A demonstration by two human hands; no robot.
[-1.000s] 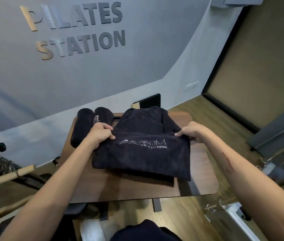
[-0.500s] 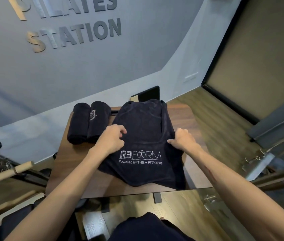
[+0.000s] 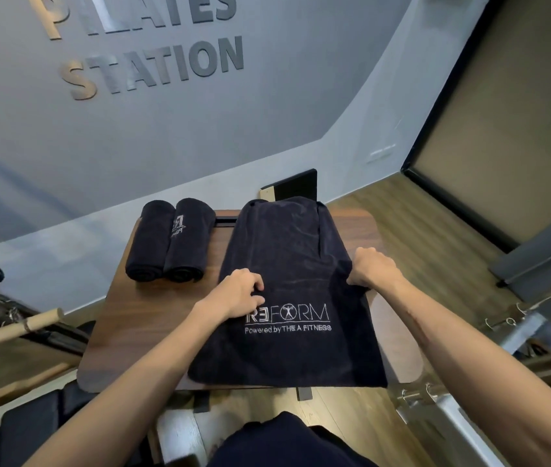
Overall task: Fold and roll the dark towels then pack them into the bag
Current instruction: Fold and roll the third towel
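A dark navy towel (image 3: 287,352) with a white REFORM logo lies lengthwise on the small wooden table (image 3: 139,332), its near end hanging just over the front edge. My left hand (image 3: 238,293) rests on the towel's left edge above the logo with fingers curled, pinching the cloth. Over on the towel's right edge, my right hand (image 3: 371,267) grips the fabric with bent fingers. Two rolled dark towels (image 3: 169,241) lie side by side at the table's back left. No bag is in view.
A black board (image 3: 296,185) leans behind the table against the grey wall. A wooden bar (image 3: 11,330) and metal springs are at the left. Metal frame parts (image 3: 435,399) stand at the right on the wood floor.
The towel was drawn toward me and laid flat, so its logo now reads plainly. Both hands slid inward along the towel's side edges and now hold them mid-length.
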